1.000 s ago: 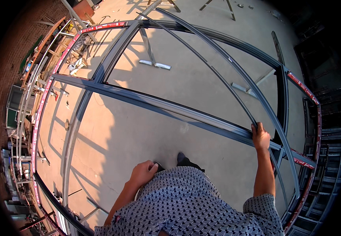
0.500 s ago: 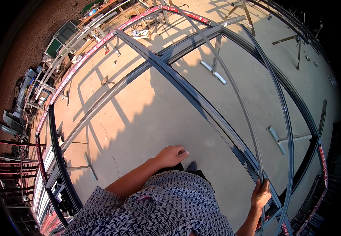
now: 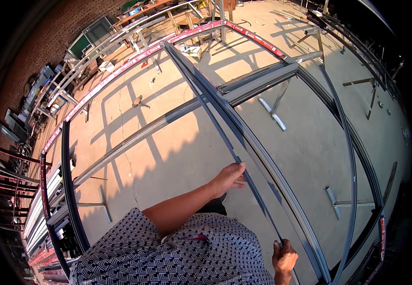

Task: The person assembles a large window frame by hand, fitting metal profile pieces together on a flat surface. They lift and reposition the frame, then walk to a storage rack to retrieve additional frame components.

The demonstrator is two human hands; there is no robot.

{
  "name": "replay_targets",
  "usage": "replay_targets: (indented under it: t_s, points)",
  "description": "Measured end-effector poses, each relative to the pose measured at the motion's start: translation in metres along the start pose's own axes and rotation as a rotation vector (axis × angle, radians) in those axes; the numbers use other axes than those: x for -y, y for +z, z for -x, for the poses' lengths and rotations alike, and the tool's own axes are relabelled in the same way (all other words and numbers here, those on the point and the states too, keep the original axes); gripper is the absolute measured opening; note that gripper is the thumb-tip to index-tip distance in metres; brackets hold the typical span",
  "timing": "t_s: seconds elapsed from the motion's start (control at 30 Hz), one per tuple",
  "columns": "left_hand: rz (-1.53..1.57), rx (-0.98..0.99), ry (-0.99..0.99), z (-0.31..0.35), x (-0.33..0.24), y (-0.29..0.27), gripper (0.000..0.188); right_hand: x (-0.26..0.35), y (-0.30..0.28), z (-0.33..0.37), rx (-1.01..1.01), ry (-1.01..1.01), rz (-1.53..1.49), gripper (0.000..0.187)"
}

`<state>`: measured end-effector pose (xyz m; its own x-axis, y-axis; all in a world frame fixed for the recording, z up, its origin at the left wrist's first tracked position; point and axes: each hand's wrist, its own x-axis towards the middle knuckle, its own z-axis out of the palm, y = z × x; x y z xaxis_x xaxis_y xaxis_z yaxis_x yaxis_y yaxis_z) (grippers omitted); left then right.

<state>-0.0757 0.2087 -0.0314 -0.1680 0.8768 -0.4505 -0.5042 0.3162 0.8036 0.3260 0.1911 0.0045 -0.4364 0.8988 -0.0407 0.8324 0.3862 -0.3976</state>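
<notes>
A long thin grey strip (image 3: 256,192) is held in the right hand (image 3: 284,256), whose fingers are clamped on it near its lower part. By the left hand (image 3: 228,178) the strip is reached about midway; its fingers are apart, and whether the strip is touched by them cannot be told. The strip is slanted along the middle bar (image 3: 282,183) of a large grey frame (image 3: 68,161), toward the bar's end at the frame's red-wrapped edge. Whether its upper end is rested on that edge or held just above it cannot be made out. Its lower end is cut off by the bottom of the view, as is the right forearm. A second, curved strip (image 3: 352,156) is laid over the frame near its far right edge, its lower end also cut off. The frame's near right corner is lost in the dark rim, and its near edge is partly covered by the patterned shirt (image 3: 182,247). Under the left hand, a foot is almost wholly hidden. Pale print is carried by the red wrapping (image 3: 258,39) along the frame's edges, too small to be read. A tiny pale mark is borne by the curved strip, likewise illegible.
</notes>
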Motion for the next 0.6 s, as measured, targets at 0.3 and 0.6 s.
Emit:
replay_targets:
  t_s: [0.3, 0.6]
  points:
    - [0.012, -0.118, 0.008, -0.062, -0.039, -0.081, 0.056, 0.074, 0.038, -0.079, 0.064, 0.014, -0.047, 0.025]
    - [-0.026, -0.24, -0.052, -0.128, -0.074, -0.13, 0.059, 0.078, 0.044, -0.106, 0.041, 0.067, 0.052, 0.024]
